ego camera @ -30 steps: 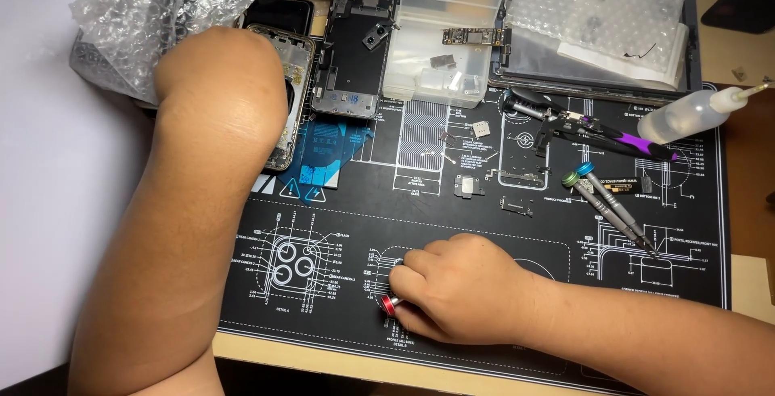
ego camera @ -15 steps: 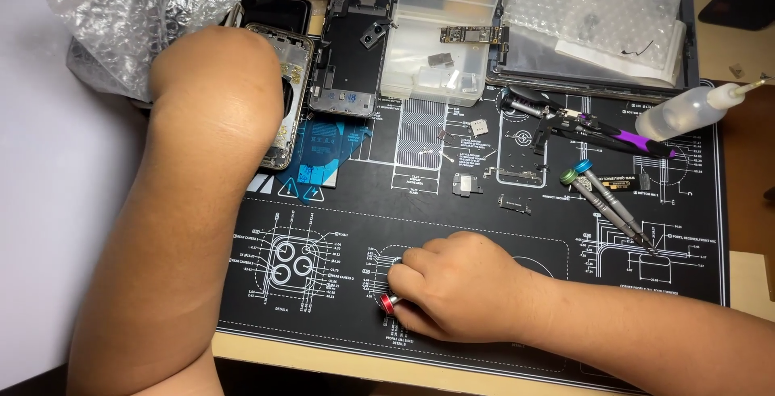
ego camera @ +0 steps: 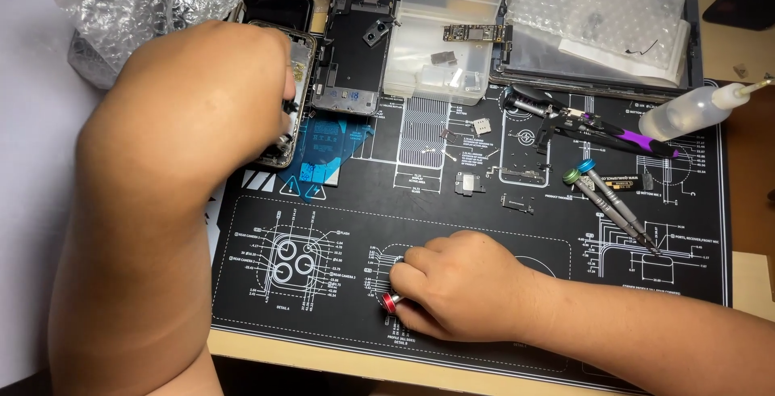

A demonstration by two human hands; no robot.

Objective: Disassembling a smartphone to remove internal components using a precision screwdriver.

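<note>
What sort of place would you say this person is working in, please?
Most likely a phone repair bench. A black work mat printed with part diagrams covers the table, an opened phone lies at its top edge, and precision screwdrivers lie on the mat; the right hand holds a red-capped one.

The opened phone frame [ego camera: 292,97] lies flat under the fingers of the left hand [ego camera: 202,97], at the top left corner of the black work mat. Only its right edge with small inner parts shows; the hand hides the rest. The red-capped screwdriver [ego camera: 391,302] lies low on the mat inside the closed right hand [ego camera: 460,287]. Only its red end sticks out at the left side of the fist.
</note>
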